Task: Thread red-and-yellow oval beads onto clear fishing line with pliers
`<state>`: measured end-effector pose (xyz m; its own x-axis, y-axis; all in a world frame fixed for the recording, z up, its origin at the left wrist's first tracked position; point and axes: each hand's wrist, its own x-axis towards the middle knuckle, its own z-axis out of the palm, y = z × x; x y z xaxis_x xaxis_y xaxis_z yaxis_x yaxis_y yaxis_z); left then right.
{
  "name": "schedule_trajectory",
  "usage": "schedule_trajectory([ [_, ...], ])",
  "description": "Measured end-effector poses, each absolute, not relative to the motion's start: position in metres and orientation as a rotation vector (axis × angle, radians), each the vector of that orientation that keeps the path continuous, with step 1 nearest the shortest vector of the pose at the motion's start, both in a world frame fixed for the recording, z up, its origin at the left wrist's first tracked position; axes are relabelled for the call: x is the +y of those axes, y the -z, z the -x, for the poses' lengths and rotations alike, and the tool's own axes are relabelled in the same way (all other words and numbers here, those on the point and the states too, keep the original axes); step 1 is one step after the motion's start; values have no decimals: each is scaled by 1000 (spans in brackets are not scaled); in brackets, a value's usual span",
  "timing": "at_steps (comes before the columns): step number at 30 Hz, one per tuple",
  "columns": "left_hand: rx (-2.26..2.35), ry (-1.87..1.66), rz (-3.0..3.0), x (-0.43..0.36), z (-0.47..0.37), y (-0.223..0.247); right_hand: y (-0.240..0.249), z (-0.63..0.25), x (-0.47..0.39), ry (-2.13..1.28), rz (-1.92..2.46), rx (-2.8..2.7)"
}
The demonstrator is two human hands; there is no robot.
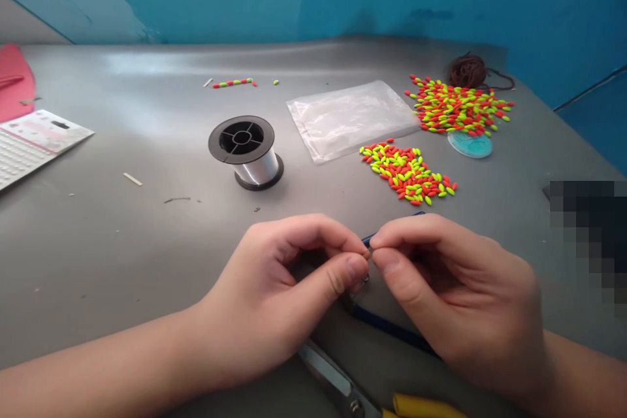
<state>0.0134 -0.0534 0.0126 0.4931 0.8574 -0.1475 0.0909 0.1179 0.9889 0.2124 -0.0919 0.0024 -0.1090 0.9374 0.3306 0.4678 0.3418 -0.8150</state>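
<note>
Toward the grey desk's [147, 255] near edge, the left hand [279, 294] pinches a tiny orange piece [367, 253], the right hand's [470, 300] fingertips nearly meeting, hold unclear, and a slack pinch could lose it short of the small red-and-lime oval beads [399, 171].

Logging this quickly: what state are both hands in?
Left hand: pinched closed on a tiny orange-brown bit, too small to identify.
Right hand: pinched closed; cannot tell whether it holds anything.

Two red-and-lime oval-bead heaps [406, 173], one black-flanged round spool [258, 168], one clear plastic bag [353, 114], one brown yarn ball [467, 72]
</note>
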Motion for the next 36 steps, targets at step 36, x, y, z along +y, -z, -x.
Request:
schedule_trajectory([
  [36, 890, -662, -1369, -54, -11, -14, -7, -212, -90, -712, 1206, -1733],
])
